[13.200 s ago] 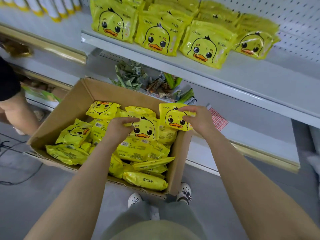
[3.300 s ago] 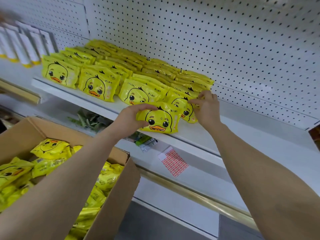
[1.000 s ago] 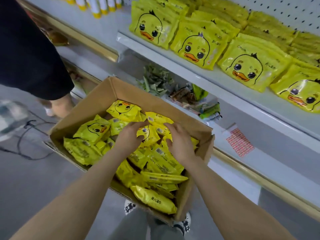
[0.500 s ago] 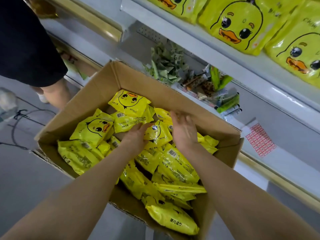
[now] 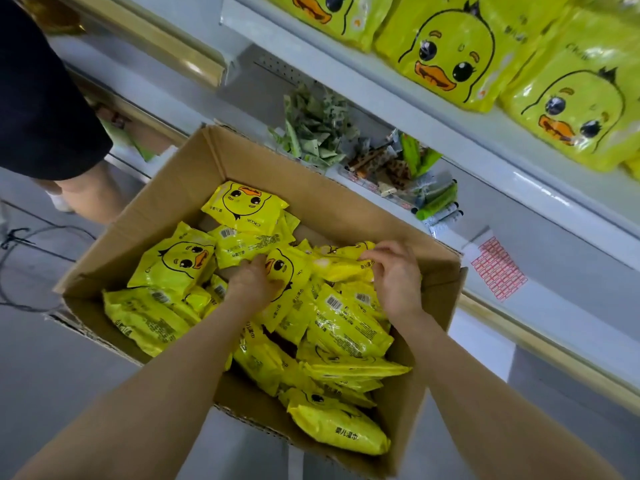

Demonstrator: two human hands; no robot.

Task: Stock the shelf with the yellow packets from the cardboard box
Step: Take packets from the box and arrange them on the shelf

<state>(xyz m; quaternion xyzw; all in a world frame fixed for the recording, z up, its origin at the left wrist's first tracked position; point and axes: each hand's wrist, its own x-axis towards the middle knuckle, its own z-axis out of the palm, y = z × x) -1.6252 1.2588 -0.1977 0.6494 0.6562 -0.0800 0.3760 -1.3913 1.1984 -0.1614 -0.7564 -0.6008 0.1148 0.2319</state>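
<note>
An open cardboard box [image 5: 194,174] sits below me, holding several yellow duck-face packets in a loose pile. My left hand [image 5: 252,284] lies in the middle of the pile, its fingers curled on a face-up duck packet [image 5: 294,271]. To its right, my right hand [image 5: 394,275] pinches the edge of another yellow packet [image 5: 341,263] near the box's far right wall. Above, on the white shelf [image 5: 460,133], more yellow duck packets [image 5: 446,50] lie in rows.
Another person in dark shorts [image 5: 38,98] stands at the left, close to the box. The lower shelf behind the box holds green and brown snack sachets [image 5: 318,129] and a red-printed label sheet [image 5: 497,268]. A black cable [image 5: 20,244] runs over the grey floor.
Both hands have come back from the shelf into the box. Over the last second they spread apart, the right one moving to a packet by the far right wall.
</note>
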